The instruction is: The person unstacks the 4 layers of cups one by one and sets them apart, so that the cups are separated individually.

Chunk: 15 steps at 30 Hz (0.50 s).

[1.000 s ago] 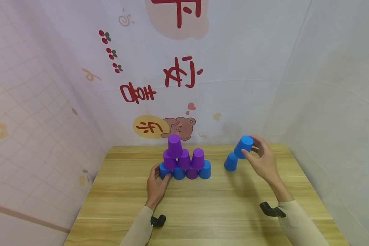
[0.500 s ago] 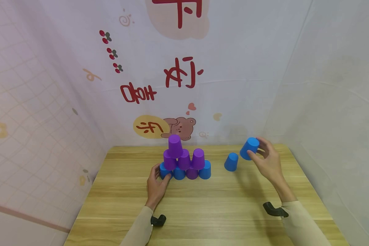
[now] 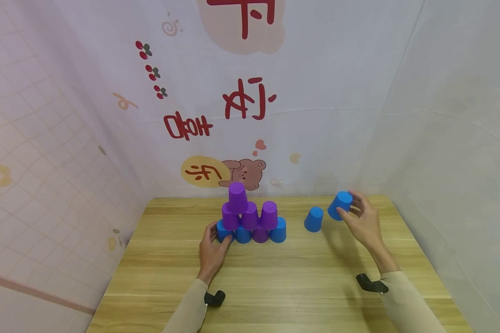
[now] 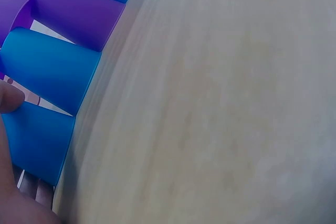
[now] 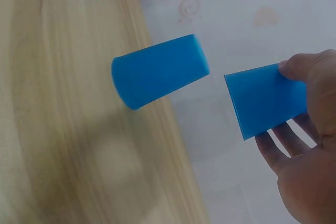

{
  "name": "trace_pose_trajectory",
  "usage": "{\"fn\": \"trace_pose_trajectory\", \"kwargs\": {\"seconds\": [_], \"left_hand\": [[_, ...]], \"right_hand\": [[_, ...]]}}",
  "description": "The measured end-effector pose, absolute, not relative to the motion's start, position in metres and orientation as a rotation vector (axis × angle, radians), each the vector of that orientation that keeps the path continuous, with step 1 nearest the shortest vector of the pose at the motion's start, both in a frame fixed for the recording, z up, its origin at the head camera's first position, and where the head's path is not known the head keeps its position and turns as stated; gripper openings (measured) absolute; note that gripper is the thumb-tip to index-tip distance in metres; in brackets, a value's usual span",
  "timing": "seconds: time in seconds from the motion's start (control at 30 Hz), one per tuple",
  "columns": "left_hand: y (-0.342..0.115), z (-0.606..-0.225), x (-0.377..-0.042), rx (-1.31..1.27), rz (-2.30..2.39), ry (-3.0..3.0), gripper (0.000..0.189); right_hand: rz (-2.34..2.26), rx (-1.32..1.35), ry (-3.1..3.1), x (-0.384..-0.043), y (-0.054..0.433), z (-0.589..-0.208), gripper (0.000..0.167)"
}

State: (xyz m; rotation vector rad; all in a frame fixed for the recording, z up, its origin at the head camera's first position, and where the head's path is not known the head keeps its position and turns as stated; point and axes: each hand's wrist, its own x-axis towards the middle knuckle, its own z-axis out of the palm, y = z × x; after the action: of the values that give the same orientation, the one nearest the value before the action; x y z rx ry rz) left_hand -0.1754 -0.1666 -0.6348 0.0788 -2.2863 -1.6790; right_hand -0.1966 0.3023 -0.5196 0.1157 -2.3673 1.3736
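Observation:
My right hand (image 3: 364,223) grips a blue cup (image 3: 340,206), mouth down and slightly tilted, held above the table. Just left of it a second blue cup (image 3: 314,219) stands upside down on the tabletop. My left hand (image 3: 211,249) holds the leftmost blue cup (image 3: 224,231) of the stack's bottom row, thumb in front and fingers behind. That row continues with another blue cup (image 4: 51,69), a purple cup (image 4: 79,14) and a blue cup (image 3: 278,230) at its right end. Three purple cups (image 3: 269,215) form the second row. A single purple cup (image 3: 237,198) tops the left side.
The wooden table (image 3: 275,286) ends at a white printed cloth (image 3: 316,92) behind the cups. More cloth hangs at the left and right sides. A dark wrist mount (image 3: 371,283) sits on each sleeve.
My right hand has moved right, away from the standing blue cup, then lowered a little with its cup. The left hand and the stack stay where they were.

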Motion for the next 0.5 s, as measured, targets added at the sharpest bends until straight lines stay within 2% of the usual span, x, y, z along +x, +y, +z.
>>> {"fn": "trace_pose_trajectory", "kwargs": {"seconds": [0.5], "left_hand": [[-0.166, -0.640, -0.177, 0.031, -1.596, -2.246, 0.058]], "right_hand": [[1.352, 0.055, -2.459, -0.200, 0.303, -0.546, 0.066]]}}
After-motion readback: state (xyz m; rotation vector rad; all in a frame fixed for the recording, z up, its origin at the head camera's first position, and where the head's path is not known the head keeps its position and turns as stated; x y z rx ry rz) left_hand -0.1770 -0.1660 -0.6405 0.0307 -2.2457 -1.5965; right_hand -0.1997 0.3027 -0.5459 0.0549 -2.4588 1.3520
